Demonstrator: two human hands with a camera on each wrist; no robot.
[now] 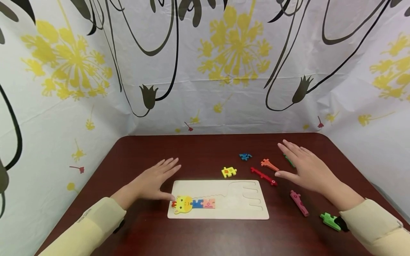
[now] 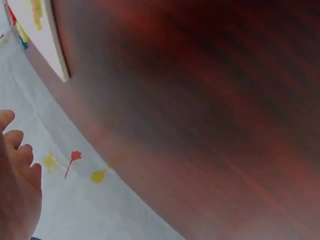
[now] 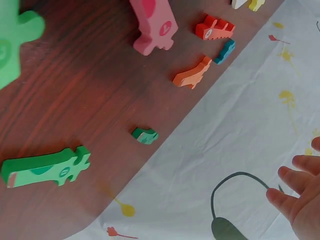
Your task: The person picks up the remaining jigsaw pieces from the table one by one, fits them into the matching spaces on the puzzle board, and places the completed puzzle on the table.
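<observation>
Cream board (image 1: 237, 212): lay flat at the lower centre of the frame, with three pieces in its left part; the outlined shape to their right showed bare cream.
Giraffe head (image 1: 183, 205): sat at the board's left end, beside the left thumb; whether they touched could not be told. A careless brush of that thumb might have tipped it from its seat.
Blue block (image 1: 197, 203) and pink block (image 1: 209, 203): followed the head in a row on the board; a jolt to the head could have shifted both.
Left hand (image 1: 152, 183): left of centre, fingers stretched, thumb spread away, gripping nothing.
Yellow piece (image 1: 229, 172): lay just beyond the board's far edge.
Red piece (image 1: 263, 176) and orange piece (image 1: 269, 165): lay right of centre, near the right thumb; a low sweep might have scattered them.
Right hand (image 1: 309, 170): right of centre, fingers extended, thumb apart, pinching nothing.
Blue piece (image 1: 245, 156): lay above centre, nearer the table's far edge.
Plum piece (image 1: 299, 203): lay at lower right.
Green piece (image 1: 329, 221): farther right, beside the black strap (image 1: 342, 224); a dragging wrist might have swept it along.
Table (image 1: 147, 240): dark red-brown, under everything.
</observation>
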